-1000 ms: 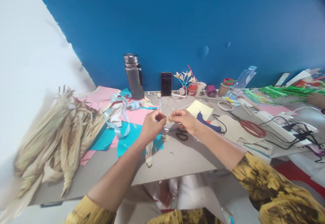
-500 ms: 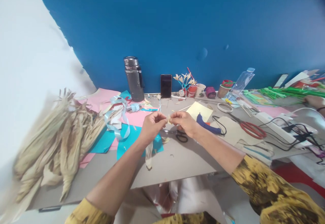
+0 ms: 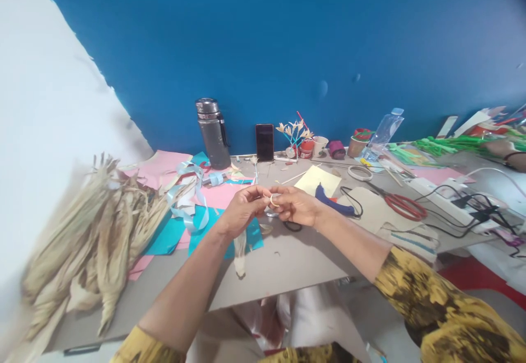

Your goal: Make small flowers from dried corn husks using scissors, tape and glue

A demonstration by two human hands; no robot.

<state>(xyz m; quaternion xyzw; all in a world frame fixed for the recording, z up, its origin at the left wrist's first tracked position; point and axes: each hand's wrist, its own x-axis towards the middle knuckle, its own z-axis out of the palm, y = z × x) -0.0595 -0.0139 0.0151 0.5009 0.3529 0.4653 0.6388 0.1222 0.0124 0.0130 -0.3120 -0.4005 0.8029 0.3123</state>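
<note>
Between the fingertips of both hands is a small pale piece of corn husk, bent into a curve. My left hand pinches it from the left, and my right hand pinches it from the right; the fingers hide part of it. Just below the hands, scissors lie on the table, mostly covered by the right hand. A strip of dried husk lies over the blue paper under my left hand. Another small husk scrap rests beside it.
Dried corn husks are heaped at left. A flask, a phone and husk flowers stand at the back. Right of my hands lie a blue glue gun, red-handled scissors and a power strip. Another person's hand is far right.
My hands have come closer together, and the husk piece now shows as a curve at the right fingertips. The right hand covers more of the scissors below. The view has shifted slightly.
</note>
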